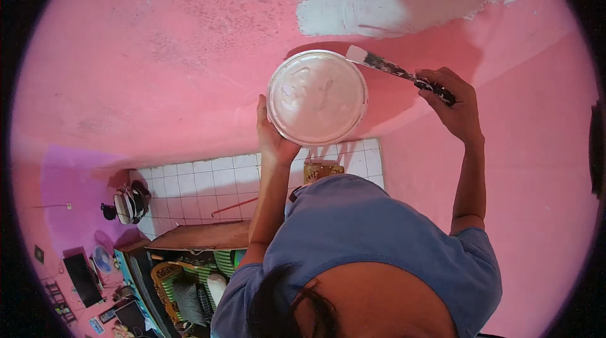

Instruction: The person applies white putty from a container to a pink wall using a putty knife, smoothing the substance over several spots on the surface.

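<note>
Right hand (456, 103), well off tub's rim (364, 99), holds scraper (392, 68) beside it.

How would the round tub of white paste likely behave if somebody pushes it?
The round tub may feel heavy, since white paste appears close to its rim. A push on its right side might tip it, as only the left hand supports it. The ridged surface suggests thick paste, probably slow to spill.

White-tiled floor (208, 184) bears a red stick (235, 206).

One tub (315, 52), one scraper (400, 72)
</note>
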### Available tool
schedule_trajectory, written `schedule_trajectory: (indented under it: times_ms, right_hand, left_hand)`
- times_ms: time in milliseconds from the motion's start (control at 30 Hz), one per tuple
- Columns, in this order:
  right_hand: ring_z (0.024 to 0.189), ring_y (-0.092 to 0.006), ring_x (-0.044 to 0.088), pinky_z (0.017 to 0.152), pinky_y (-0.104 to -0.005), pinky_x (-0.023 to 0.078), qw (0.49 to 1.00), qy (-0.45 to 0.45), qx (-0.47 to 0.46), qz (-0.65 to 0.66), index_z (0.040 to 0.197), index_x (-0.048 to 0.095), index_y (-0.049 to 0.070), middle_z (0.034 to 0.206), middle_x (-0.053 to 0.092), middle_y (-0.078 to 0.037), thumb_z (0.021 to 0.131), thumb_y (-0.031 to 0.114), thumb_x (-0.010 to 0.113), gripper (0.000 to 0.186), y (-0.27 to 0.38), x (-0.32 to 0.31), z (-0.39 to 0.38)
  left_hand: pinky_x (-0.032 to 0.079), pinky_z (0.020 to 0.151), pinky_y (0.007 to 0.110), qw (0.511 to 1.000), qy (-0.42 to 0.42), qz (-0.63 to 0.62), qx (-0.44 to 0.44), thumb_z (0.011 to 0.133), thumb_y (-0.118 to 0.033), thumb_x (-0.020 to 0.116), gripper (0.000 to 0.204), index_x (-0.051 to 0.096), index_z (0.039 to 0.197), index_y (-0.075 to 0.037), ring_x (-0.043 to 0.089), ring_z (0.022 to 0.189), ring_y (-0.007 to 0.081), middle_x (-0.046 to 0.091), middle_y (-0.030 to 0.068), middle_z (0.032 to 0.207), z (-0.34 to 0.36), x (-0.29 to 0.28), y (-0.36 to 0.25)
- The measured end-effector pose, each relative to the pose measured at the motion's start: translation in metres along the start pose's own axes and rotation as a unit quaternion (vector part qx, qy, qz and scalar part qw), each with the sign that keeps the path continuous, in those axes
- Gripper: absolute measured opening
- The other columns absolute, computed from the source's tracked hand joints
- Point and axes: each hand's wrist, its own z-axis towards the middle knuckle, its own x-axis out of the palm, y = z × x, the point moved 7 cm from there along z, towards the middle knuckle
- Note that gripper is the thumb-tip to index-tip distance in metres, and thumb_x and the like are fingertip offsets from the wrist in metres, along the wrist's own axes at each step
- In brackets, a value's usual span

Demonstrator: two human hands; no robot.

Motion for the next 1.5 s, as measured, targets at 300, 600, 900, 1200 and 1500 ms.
schedule_trajectory:
  times_ms: [300, 600, 900, 1200, 1500]
  right_hand:
    - [0.070, -0.0228, 0.059, 0.066, -0.0340, 0.045, 0.909, 0.126, -0.221, -0.331, 0.100, 0.067, 0.010, 0.089, 0.066, -0.006, 0.084, 0.014, 0.062, 0.018, 0.073, -0.005, 0.085]
    - [0.059, -0.0213, 0.057, 0.082, -0.0388, 0.043, 0.697, 0.111, -0.455, -0.543, 0.058, 0.060, 0.009, 0.056, 0.056, -0.007, 0.079, 0.018, 0.062, 0.023, 0.172, 0.051, 0.117]
    - [0.067, -0.0278, 0.055, 0.083, -0.0433, 0.036, 0.662, 0.100, -0.579, -0.466, 0.069, 0.054, 0.008, 0.059, 0.051, -0.011, 0.077, 0.020, 0.064, 0.018, 0.184, 0.075, 0.136]
    - [0.070, -0.0262, 0.058, 0.079, -0.0422, 0.037, 0.659, 0.116, -0.476, -0.570, 0.077, 0.059, 0.008, 0.071, 0.060, -0.008, 0.073, 0.022, 0.069, 0.018, 0.220, 0.048, 0.160]
    - [0.059, -0.0246, 0.058, 0.074, -0.0394, 0.041, 0.659, 0.101, -0.451, -0.593, 0.061, 0.057, 0.008, 0.056, 0.056, -0.008, 0.072, 0.022, 0.064, 0.019, 0.213, 0.058, 0.127]
  left_hand:
    - [0.035, 0.105, 0.052, 0.999, 0.038, 0.030, 0.017, 0.095, -0.049, 0.039, 0.059, 0.042, 0.135, -0.005, 0.044, 0.125, 0.0327, 0.045, 0.0179, 0.137, 0.001, 0.006, -0.002]
    - [0.033, 0.107, 0.052, 0.994, 0.108, -0.008, 0.020, 0.097, -0.049, 0.031, 0.060, 0.039, 0.137, -0.006, 0.042, 0.127, 0.0332, 0.043, 0.0175, 0.139, 0.003, 0.006, 0.002]
    - [0.032, 0.107, 0.051, 0.994, 0.102, -0.014, 0.020, 0.097, -0.049, 0.029, 0.060, 0.039, 0.137, -0.006, 0.041, 0.128, 0.0327, 0.042, 0.0161, 0.140, -0.002, 0.005, -0.002]
    - [0.034, 0.106, 0.052, 0.992, 0.122, 0.008, 0.038, 0.097, -0.049, 0.027, 0.059, 0.039, 0.136, -0.006, 0.042, 0.127, 0.0337, 0.044, 0.0169, 0.137, -0.001, 0.003, -0.007]
    - [0.036, 0.104, 0.053, 0.991, 0.131, 0.000, -0.019, 0.096, -0.052, 0.028, 0.061, 0.040, 0.136, -0.007, 0.043, 0.126, 0.0341, 0.044, 0.0167, 0.137, 0.005, 0.019, 0.008]
